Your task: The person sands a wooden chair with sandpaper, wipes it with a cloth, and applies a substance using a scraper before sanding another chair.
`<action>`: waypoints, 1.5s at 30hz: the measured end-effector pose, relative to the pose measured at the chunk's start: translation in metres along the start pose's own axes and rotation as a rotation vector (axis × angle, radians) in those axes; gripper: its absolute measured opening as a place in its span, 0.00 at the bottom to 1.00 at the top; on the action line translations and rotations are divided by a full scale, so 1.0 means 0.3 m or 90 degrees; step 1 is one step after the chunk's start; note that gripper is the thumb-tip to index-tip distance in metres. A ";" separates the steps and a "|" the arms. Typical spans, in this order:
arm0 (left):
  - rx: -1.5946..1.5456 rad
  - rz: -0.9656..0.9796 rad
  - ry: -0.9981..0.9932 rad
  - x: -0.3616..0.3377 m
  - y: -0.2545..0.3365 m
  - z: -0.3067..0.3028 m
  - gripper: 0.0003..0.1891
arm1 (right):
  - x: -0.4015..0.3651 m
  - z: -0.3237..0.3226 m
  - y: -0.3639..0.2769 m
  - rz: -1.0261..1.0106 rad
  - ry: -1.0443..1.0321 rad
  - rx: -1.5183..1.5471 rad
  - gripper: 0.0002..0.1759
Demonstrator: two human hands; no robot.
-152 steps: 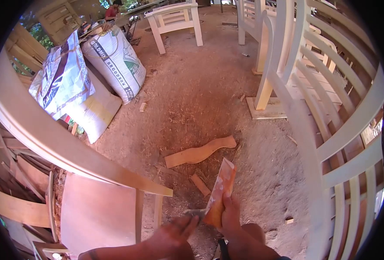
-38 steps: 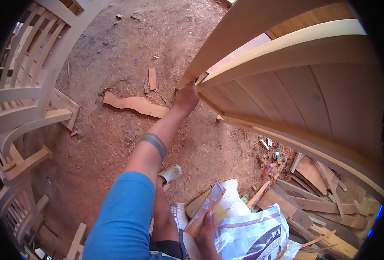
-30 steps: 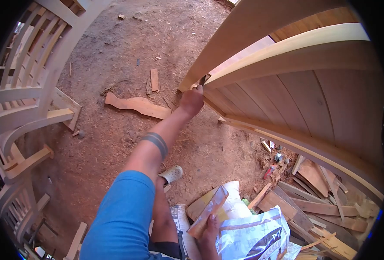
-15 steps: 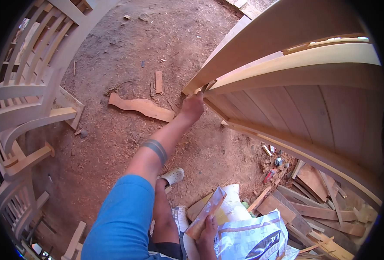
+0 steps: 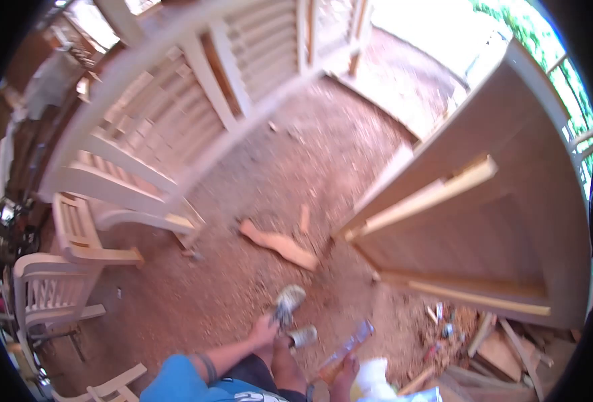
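In the head view, the left hand [image 5: 264, 330] has left the corner of the wooden panel [image 5: 484, 228] and drawn back near the knee. It sits against a pale grey tool [image 5: 287, 303], too blurred to tell whether its fingers close on it. The right hand [image 5: 343, 375] keeps its fingers gripped on the orange sheet [image 5: 347, 345], a long, folded, stiff-looking strip angled up to the right, low in view beside the white shoe [image 5: 303, 336].

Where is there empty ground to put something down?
The dirt floor is bare between the white chairs and the wooden panel, beyond the curvy board, and again left of the left hand. Lower right is crowded: scrap wood lies beside the right hand holding a sheet.
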State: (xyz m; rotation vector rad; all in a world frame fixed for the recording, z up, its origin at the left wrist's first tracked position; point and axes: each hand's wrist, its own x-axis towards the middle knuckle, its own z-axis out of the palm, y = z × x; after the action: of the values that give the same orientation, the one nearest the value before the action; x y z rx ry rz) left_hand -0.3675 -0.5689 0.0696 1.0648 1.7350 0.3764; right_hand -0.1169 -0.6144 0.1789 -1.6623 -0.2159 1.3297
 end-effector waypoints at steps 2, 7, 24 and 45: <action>-0.124 -0.066 0.035 -0.163 0.054 -0.110 0.13 | 0.084 -0.036 0.073 -0.076 -0.030 -0.024 0.17; -0.438 -0.106 0.008 -0.331 0.246 -0.318 0.10 | 0.076 0.156 -0.124 -0.112 -0.149 0.010 0.18; -0.777 0.142 0.082 -0.357 0.555 -0.997 0.11 | -0.157 0.875 -0.579 -0.185 -0.447 0.060 0.22; -0.313 0.221 0.173 0.195 0.973 -1.374 0.15 | 0.204 1.549 -0.882 -0.179 -0.307 0.149 0.17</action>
State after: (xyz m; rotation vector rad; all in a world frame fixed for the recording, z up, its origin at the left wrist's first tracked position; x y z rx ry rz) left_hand -0.5934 -0.2656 0.4093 0.9742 1.5632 1.1476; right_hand -0.3713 -0.1772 0.3631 -1.0549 -0.5356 1.4571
